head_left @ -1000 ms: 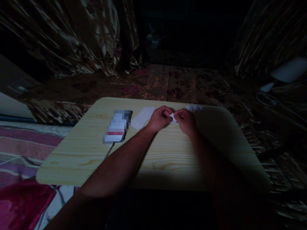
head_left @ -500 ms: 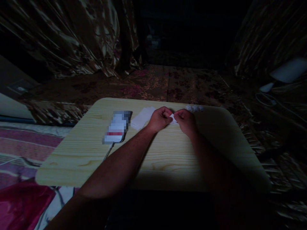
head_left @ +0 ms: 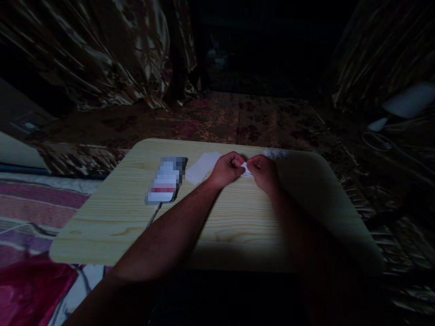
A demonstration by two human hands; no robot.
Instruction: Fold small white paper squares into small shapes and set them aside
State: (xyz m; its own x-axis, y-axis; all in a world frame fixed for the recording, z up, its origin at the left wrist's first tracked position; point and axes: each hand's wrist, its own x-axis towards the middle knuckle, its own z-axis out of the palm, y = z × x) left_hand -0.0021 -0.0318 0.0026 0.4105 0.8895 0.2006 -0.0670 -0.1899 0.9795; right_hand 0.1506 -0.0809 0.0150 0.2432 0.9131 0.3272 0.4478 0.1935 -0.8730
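Between my hands, near the far side of the wooden table, is a small folded piece of white paper (head_left: 245, 169). My left hand (head_left: 224, 170) pinches its left part, and my right hand (head_left: 265, 171) pinches its right part; fingers cover much of it. Just left of my left hand lie several flat white paper sheets (head_left: 200, 167), overlapping one another. Beyond my right hand, close to the far edge, a row of several small folded white paper pieces (head_left: 277, 154) sits on the table.
A phone (head_left: 165, 180), its screen blurred out, lies on the left of the table (head_left: 238, 226) with a white cable (head_left: 153, 214) running toward me. Striped bedding (head_left: 41, 203) is at the left. A white lamp (head_left: 409, 99) stands at the right, and patterned curtains (head_left: 136, 50) hang behind.
Almost nothing differs. Both hands stay in place on the folded paper, with only a very slight shift of the fingers.
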